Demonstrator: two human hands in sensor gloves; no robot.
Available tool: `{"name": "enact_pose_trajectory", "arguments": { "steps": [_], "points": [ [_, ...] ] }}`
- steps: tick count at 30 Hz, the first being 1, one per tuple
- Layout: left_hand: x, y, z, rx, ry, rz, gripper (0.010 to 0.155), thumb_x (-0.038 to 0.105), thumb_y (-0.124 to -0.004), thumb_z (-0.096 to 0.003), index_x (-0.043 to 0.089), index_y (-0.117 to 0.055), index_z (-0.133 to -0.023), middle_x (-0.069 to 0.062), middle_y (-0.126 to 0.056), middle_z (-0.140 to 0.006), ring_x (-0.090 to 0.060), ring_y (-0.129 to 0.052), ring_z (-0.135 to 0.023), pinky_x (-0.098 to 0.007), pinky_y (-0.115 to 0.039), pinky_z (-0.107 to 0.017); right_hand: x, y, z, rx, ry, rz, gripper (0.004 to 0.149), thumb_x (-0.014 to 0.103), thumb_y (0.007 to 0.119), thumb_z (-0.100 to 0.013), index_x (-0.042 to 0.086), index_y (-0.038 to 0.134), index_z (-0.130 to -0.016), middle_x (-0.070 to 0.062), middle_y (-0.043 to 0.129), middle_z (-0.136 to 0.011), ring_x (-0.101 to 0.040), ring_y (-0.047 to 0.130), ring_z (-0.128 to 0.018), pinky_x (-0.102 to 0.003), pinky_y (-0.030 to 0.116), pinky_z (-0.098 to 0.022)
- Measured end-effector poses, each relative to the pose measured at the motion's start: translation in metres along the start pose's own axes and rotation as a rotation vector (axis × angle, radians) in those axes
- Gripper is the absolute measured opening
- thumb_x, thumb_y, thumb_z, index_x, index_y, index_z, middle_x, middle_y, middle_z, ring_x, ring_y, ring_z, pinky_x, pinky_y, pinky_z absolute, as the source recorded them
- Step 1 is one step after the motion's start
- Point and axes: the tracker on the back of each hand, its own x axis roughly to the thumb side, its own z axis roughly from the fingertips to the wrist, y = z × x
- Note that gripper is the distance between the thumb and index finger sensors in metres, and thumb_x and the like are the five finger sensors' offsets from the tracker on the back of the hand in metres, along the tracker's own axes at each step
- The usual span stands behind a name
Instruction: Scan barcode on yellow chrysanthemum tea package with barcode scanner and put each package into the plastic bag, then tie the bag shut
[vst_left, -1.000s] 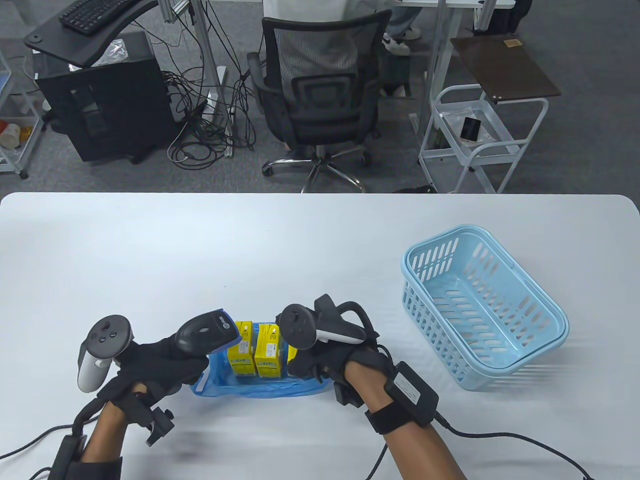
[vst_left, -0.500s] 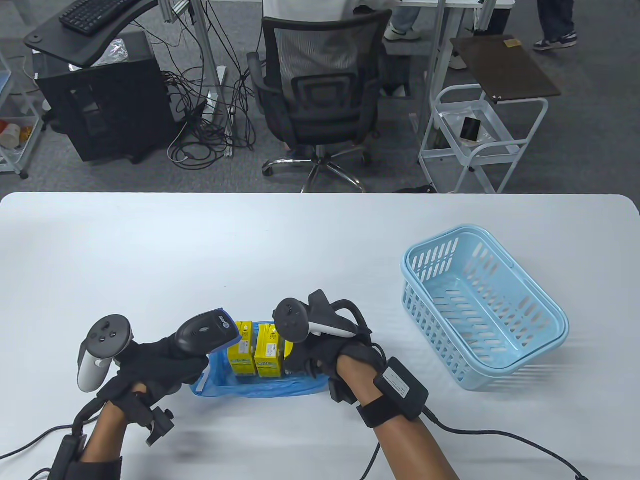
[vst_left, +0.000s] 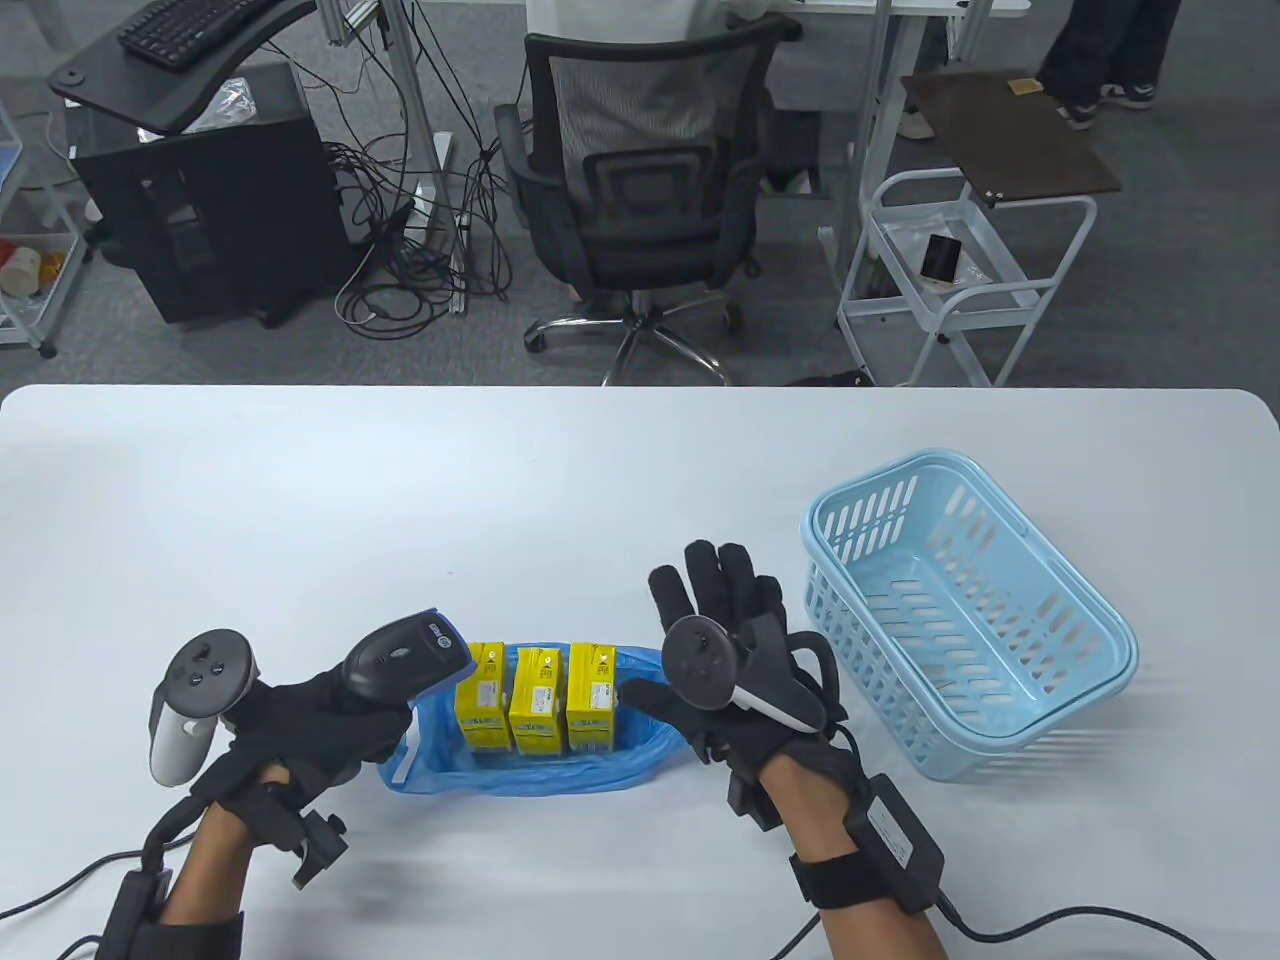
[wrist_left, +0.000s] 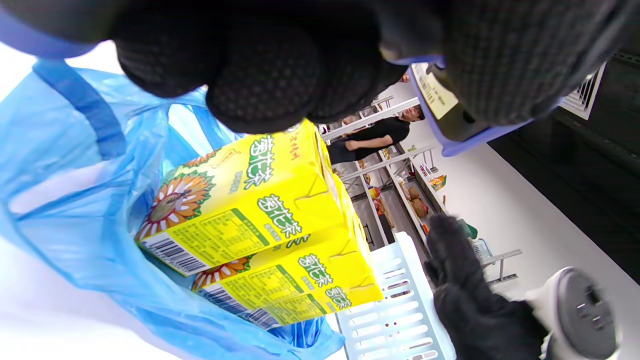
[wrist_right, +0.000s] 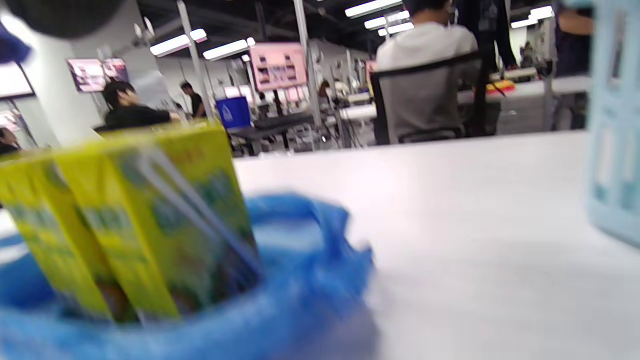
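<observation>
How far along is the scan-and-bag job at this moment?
Done: three yellow tea packages stand side by side in the blue plastic bag, and the basket shows nothing inside. In hand: the left hand grips the barcode scanner; the right hand is open and holds nothing. Left: the bag's mouth lies open, so tying it shut remains.

— Any print you can read?
— Green characters 菊花茶 on the yellow tea packages (wrist_left: 250, 200) just below the left hand's fingers (wrist_left: 260, 85).
— And the scanner's label (wrist_left: 437, 92)?
— Too small.
</observation>
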Motion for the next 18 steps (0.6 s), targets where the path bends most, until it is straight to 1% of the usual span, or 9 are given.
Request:
{"name": "enact_pose_trajectory", "arguments": {
  "steps": [4,5,6,7,8,13,15,18],
  "points": [
    [-0.003,0.006,0.002,0.029,0.011,0.007,0.064,0.057,-0.087,-0.0394,0.030,-0.068,-0.094,0.011,-0.094,-0.071,-0.021,-0.103,-0.049,-0.044,-0.087,-0.045,-0.019,0.039,0.004,-0.002,0.024,0.040,0.098,0.076,0.055,-0.029,0.025,0.010,-0.100,-0.014,0.001,-0.109,-0.048,0.004,-0.100,-0.069,0.020,-0.073],
    [-0.003,0.008,0.002,0.038,0.012,0.004,0.064,0.057,-0.087,-0.0395,0.030,-0.068,-0.094,0.011,-0.094,-0.071,-0.021,-0.103,-0.049,-0.044,-0.086,-0.045,-0.023,0.048,0.003,0.040,0.038,0.054,0.098,0.076,0.055,-0.029,0.025,0.010,-0.100,-0.013,0.001,-0.109,-0.048,0.004,-0.100,-0.070,0.019,-0.072],
    [-0.003,0.009,0.002,0.041,0.014,0.002,0.064,0.056,-0.087,-0.0395,0.030,-0.068,-0.095,0.011,-0.094,-0.071,-0.021,-0.103,-0.049,-0.044,-0.086,-0.045,-0.025,0.051,0.004,0.082,0.047,0.073,0.098,0.076,0.053,-0.029,0.026,0.010,-0.100,-0.013,0.001,-0.109,-0.048,0.002,-0.100,-0.070,0.017,-0.072],
    [-0.003,0.009,0.002,0.041,0.015,0.000,0.064,0.057,-0.087,-0.0394,0.030,-0.068,-0.094,0.011,-0.094,-0.071,-0.021,-0.103,-0.049,-0.044,-0.087,-0.045,-0.027,0.053,0.005,0.090,0.053,0.099,0.097,0.077,0.052,-0.028,0.026,0.010,-0.100,-0.013,0.002,-0.109,-0.047,0.002,-0.100,-0.070,0.017,-0.071],
    [-0.003,0.010,0.002,0.042,0.015,0.001,0.064,0.057,-0.087,-0.0395,0.030,-0.068,-0.094,0.011,-0.094,-0.071,-0.021,-0.103,-0.049,-0.044,-0.087,-0.045,-0.029,0.054,0.005,0.075,0.053,0.106,0.097,0.077,0.052,-0.028,0.026,0.011,-0.100,-0.013,0.004,-0.110,-0.047,0.003,-0.100,-0.070,0.017,-0.071],
    [0.001,0.012,0.004,0.051,0.033,-0.037,0.065,0.056,-0.087,-0.0397,0.029,-0.066,-0.096,0.009,-0.094,-0.072,-0.022,-0.103,-0.050,-0.045,-0.086,-0.046,-0.033,0.050,0.007,0.060,0.073,0.089,0.096,0.077,0.052,-0.028,0.027,0.013,-0.101,-0.012,0.006,-0.111,-0.047,0.003,-0.100,-0.070,0.015,-0.070],
    [0.008,0.018,0.010,0.056,0.079,-0.097,0.068,0.056,-0.086,-0.0402,0.028,-0.063,-0.098,0.007,-0.092,-0.075,-0.024,-0.101,-0.054,-0.046,-0.084,-0.048,-0.034,0.051,0.009,0.054,0.067,0.074,0.096,0.077,0.054,-0.028,0.027,0.014,-0.101,-0.012,0.007,-0.111,-0.046,0.003,-0.100,-0.069,0.014,-0.070],
    [0.018,0.032,0.024,0.148,0.143,-0.231,0.072,0.058,-0.083,-0.0401,0.027,-0.059,-0.100,0.007,-0.091,-0.078,-0.025,-0.101,-0.055,-0.046,-0.084,-0.048,-0.034,0.050,0.011,0.040,0.060,0.050,0.097,0.076,0.056,-0.028,0.027,0.016,-0.101,-0.012,0.009,-0.111,-0.046,0.004,-0.100,-0.069,0.014,-0.070]
  ]
}}
